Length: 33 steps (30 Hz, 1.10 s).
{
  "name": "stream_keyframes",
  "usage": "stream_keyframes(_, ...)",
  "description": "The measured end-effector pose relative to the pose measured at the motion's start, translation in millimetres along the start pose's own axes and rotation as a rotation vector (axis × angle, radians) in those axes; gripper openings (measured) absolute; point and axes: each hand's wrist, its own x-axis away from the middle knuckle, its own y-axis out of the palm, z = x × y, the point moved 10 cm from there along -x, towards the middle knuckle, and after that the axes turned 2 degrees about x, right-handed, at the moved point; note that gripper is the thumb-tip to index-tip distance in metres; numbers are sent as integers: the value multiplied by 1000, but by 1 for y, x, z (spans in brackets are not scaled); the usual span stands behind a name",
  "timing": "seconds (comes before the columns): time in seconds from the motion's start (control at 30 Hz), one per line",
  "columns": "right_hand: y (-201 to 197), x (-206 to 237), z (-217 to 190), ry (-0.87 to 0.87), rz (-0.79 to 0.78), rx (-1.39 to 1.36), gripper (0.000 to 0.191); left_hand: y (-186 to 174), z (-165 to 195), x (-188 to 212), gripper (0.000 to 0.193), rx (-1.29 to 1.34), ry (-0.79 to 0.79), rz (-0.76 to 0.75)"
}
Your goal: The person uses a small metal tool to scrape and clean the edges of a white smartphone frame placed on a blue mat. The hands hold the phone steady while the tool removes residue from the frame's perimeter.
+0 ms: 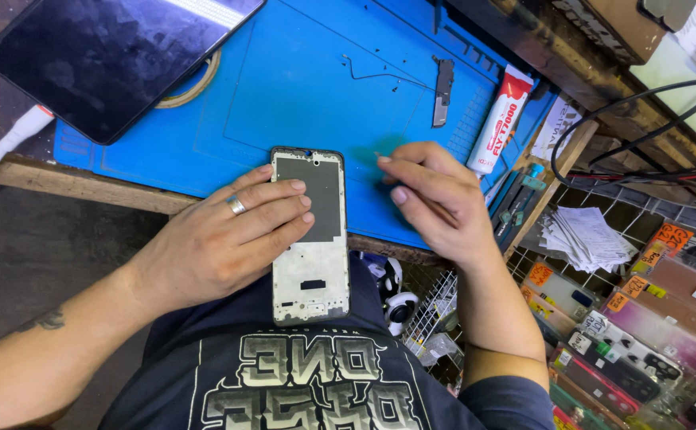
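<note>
Blue repair matting (300, 87) covers the wooden surface (77, 181), with a dark tablet (109, 56) on a white cable (9, 139) at the far left, a small dark strip part (442, 92) and a white-and-red glue tube (500, 119) lying to the right. The left hand (220, 239) curls its fingers over a bare phone frame (310, 239), stripped of screen and boards, held over the near edge of the matting; the right hand (435, 195) is pinched shut beside it on something too thin to tell. Judging by the empty frame, the stripping looks done, and nothing has been fitted into the frame yet
</note>
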Motion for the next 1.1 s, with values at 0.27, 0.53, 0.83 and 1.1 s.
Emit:
stream_keyframes(0.27, 16, -23, -3, -106, -58, 30, 18, 0, -1, 0, 41, 15, -42, -32)
stream_keyframes(0.53, 19, -24, -10, -203, -56, 99, 18, 1, -3, -1, 40, 30, -51, -51)
stream_keyframes(0.83, 20, -25, -9, -203, -70, 117, 19, 0, -3, -1, 41, 36, -42, -34)
stream_keyframes(1.1, 20, -27, -12, -259, -89, 110, 21, -1, -4, -2, 42, 50, -41, -37)
